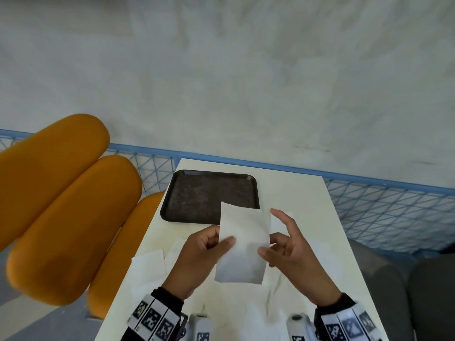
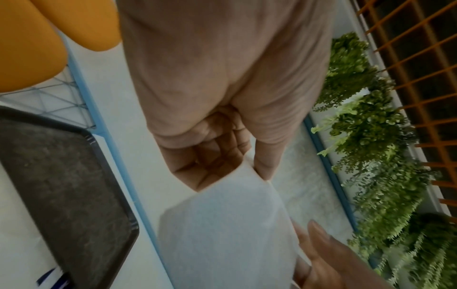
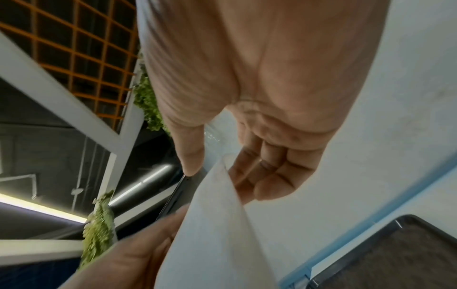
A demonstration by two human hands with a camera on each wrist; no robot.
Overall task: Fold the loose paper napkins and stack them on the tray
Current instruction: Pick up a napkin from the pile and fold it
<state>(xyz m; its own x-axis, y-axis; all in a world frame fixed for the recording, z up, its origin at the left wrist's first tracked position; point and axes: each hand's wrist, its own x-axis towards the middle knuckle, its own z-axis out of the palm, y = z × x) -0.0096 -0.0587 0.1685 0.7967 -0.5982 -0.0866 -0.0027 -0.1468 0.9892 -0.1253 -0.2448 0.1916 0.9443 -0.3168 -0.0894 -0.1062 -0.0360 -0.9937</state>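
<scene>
**Folded napkin held above the table by both hands**

A white napkin (image 1: 242, 244), folded to a narrow rectangle, is held in the air over the table (image 1: 295, 193), upright and slightly tilted, its upper corner overlapping the near right corner of the tray (image 1: 187, 193) in the head view. It is pinched at its left edge by the left hand (image 1: 197, 257): the thumb is laid across the front face and the other fingers (image 2: 205, 162) are curled behind it, as is seen in the left wrist view, where the napkin (image 2: 227, 230) is caught between thumb and curled fingers.

The right edge is met by the right hand (image 1: 295, 257). Its thumb is pressed to the front of the napkin near the lower right, and the bent fingers (image 3: 272, 176) are placed behind the sheet, so a light pinch is shown; the index finger is raised and held apart from the paper. In the right wrist view the napkin (image 3: 217, 224) is seen edge-on between thumb and fingers.

The dark tray is set on the far left part of the table, and nothing is seen on it. More loose napkins (image 1: 147, 267) are spread flat on the table beneath and beside the hands. Orange cushions (image 1: 61, 205) are seen to the left, and a blue mesh rail (image 1: 384, 212) is seen behind the table.
</scene>
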